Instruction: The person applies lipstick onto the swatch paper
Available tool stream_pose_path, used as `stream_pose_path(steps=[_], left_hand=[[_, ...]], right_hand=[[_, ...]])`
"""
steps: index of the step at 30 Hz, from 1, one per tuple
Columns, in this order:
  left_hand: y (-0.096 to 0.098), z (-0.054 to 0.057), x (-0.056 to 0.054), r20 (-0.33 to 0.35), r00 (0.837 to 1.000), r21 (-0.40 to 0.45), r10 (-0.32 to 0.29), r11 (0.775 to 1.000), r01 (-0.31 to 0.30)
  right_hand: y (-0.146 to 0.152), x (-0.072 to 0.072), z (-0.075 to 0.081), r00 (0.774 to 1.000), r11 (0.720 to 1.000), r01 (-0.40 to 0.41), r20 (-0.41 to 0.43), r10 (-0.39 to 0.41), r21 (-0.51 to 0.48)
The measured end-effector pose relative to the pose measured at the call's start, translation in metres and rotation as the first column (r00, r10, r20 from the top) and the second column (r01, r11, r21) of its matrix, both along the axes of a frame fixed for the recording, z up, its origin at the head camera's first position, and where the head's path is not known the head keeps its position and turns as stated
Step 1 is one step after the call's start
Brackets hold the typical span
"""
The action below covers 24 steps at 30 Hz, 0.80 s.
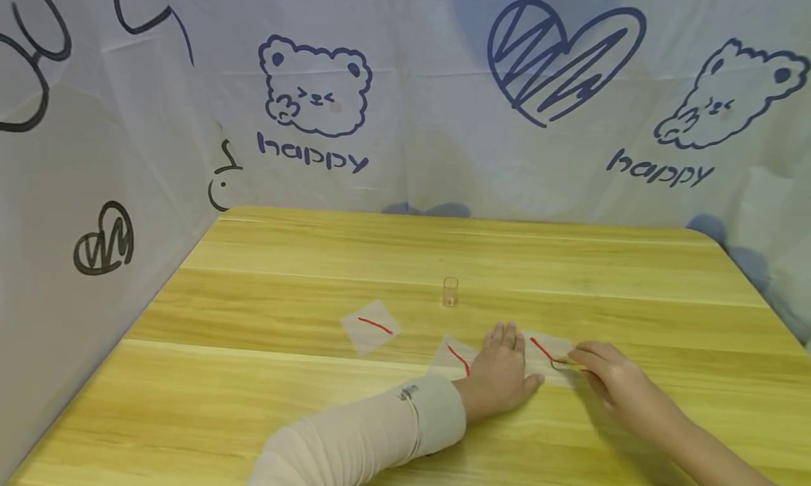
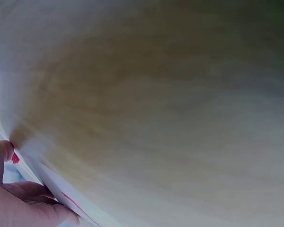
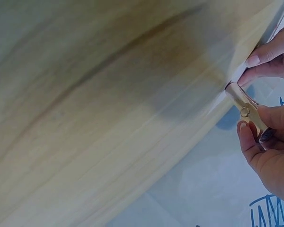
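Observation:
My left hand (image 1: 503,373) rests palm down on the table (image 1: 266,275), its fingers straight and its thumb reaching the edge of a small white paper square (image 1: 560,345) with a red line. In my right hand (image 1: 611,377), thumb and fingers pinch a gold-coloured nail clipper (image 3: 246,106). The clipper's curved tip meets the paper at the lower end of the red line, as the right wrist view also shows close up. Partly covered by the left hand and sleeve is a second marked paper (image 1: 451,363).
A third paper square (image 1: 367,341) with a red line lies to the left. Behind the papers stands a small clear cup (image 1: 450,292) with a bit of red at its bottom. Printed white cloth (image 1: 431,120) hangs along the table's back and left sides.

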State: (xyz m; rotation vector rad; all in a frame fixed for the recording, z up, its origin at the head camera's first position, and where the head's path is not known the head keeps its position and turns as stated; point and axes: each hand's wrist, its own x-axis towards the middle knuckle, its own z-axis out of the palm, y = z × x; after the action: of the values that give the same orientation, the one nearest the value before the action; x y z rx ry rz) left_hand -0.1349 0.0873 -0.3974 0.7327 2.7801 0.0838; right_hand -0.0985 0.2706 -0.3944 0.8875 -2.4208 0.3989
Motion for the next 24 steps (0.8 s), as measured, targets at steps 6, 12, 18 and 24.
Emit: stream_pose_path(steps=[6, 12, 18, 24], left_hand=[[0.0008, 0.0016, 0.0006, 0.0, 1.0, -0.008, -0.004, 1.0, 0.004], [0.0003, 0.0032, 0.0011, 0.02, 1.0, 0.001, 0.006, 1.0, -0.006], [-0.0002, 0.0026, 0.0009, 0.021, 1.0, 0.004, 0.005, 1.0, -0.005], [-0.001, 0.0031, 0.0016, 0.018, 1.0, 0.025, 0.005, 1.0, -0.005]], right_hand=[[0.0026, -0.0004, 0.0002, 1.0, 1.0, -0.013, -0.012, 0.013, -0.01], [0.0032, 0.0005, 0.001, 1.0, 1.0, -0.02, -0.02, 0.02, -0.009], [0.0042, 0.0028, 0.0028, 1.0, 1.0, -0.021, -0.003, 0.021, 0.005], [0.0039, 0.0057, 0.0041, 1.0, 1.0, -0.015, -0.024, 0.015, -0.003]])
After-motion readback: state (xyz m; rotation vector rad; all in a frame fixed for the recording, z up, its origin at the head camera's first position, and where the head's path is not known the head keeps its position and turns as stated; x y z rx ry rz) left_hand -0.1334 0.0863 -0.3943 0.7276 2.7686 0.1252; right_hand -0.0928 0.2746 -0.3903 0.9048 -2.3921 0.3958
